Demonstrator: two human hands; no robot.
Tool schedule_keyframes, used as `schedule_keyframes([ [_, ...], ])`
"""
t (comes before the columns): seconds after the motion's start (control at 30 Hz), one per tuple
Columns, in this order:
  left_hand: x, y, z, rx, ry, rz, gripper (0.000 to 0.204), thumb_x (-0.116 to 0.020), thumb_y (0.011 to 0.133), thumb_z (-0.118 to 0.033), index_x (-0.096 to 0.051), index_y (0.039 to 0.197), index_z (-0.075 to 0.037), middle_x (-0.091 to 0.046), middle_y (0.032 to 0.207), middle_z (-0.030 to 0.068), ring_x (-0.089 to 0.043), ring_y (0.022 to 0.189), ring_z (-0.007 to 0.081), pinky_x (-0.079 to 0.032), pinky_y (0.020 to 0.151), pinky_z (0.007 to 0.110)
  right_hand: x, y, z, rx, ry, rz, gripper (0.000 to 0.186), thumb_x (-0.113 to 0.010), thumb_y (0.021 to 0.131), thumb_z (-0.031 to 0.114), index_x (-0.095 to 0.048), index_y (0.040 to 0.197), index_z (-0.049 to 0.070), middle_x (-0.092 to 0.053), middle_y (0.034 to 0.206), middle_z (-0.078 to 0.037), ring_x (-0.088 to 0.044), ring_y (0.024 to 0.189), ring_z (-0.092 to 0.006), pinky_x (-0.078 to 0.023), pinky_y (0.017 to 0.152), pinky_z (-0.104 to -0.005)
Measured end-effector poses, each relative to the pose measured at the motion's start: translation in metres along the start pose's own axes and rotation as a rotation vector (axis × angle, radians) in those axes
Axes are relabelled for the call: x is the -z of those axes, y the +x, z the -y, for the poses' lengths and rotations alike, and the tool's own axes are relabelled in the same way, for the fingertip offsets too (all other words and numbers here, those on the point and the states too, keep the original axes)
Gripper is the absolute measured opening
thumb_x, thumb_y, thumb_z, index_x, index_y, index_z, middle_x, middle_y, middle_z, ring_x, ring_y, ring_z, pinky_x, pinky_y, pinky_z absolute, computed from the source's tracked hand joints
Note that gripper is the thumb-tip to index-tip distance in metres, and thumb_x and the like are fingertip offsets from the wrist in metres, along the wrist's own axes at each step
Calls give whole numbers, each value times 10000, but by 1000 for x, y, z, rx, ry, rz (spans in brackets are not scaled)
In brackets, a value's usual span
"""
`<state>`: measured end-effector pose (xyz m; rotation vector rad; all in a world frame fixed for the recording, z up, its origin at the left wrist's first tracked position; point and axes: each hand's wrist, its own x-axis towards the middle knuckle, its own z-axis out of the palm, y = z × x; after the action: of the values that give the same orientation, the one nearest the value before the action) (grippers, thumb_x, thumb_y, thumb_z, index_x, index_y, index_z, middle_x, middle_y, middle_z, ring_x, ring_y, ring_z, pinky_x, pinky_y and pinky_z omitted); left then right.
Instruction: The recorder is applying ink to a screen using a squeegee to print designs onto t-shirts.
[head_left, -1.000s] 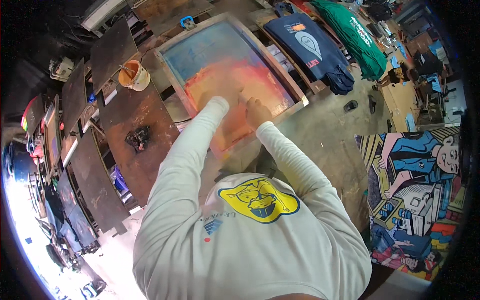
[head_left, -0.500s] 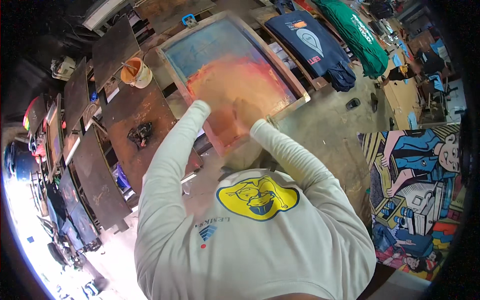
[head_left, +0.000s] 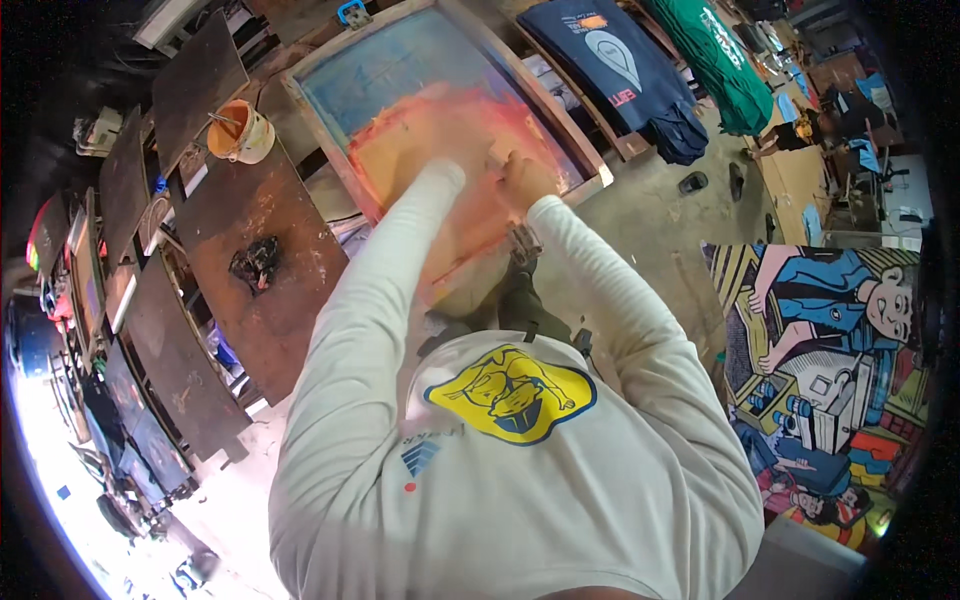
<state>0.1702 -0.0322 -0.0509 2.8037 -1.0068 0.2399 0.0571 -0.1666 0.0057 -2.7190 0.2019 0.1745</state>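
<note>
A screen-printing frame [head_left: 410,60] lies in front of me, its wooden border around blue-tinted mesh smeared with red and orange toward my side. My left hand [head_left: 447,145] reaches over the orange patch; motion blur hides its fingers and anything in them. To its right, my right hand [head_left: 527,183] is over the red-stained part of the mesh with its fingers curled. A small pale bit shows at its fingertips, too blurred to name. Near the frame's lower right edge, close below my right wrist, is a metal hinge clamp [head_left: 523,240].
A white bucket [head_left: 243,135] with orange ink and a stick stands on dark boards to the left, behind a crumpled black plastic piece [head_left: 256,264]. Navy [head_left: 610,65] and green fabric [head_left: 722,80] lie on boards at right. A blue clip [head_left: 352,14] tops the frame.
My left hand has moved right and farther over the mesh. My right hand has shifted slightly right and away from me. The view has shifted, so the frame appears higher up.
</note>
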Motion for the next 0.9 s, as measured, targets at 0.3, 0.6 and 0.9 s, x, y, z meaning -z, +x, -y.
schedule_keyframes([
  [0.3, 69, -94, 34, -134, -18, 73, 203, -726, 585, -170, -674, 781, -177, -685, 873, 16, -602, 936, 237, -400, 908, 458, -77, -38, 47, 254, 29, 3, 270, -499, 888, 263, -571, 1079, 87, -652, 970, -222, -654, 833, -429, -516, 757, -544],
  [0.6, 31, -10, 18, 61, -78, -25, 101, -703, 651, -230, -678, 742, -195, -682, 826, 11, -604, 926, 222, -391, 897, 475, 7, 23, -6, 251, 100, 112, 251, -600, 850, 284, -619, 995, 80, -685, 927, -243, -672, 867, -405, -523, 782, -524],
  [0.9, 27, 75, -29, -270, -46, -60, 127, -727, 633, -215, -689, 754, -207, -686, 854, -10, -607, 965, 216, -383, 928, 450, 19, 52, -57, -28, -60, -117, 286, -619, 838, 313, -608, 939, 45, -690, 834, -242, -673, 811, -433, -523, 746, -549],
])
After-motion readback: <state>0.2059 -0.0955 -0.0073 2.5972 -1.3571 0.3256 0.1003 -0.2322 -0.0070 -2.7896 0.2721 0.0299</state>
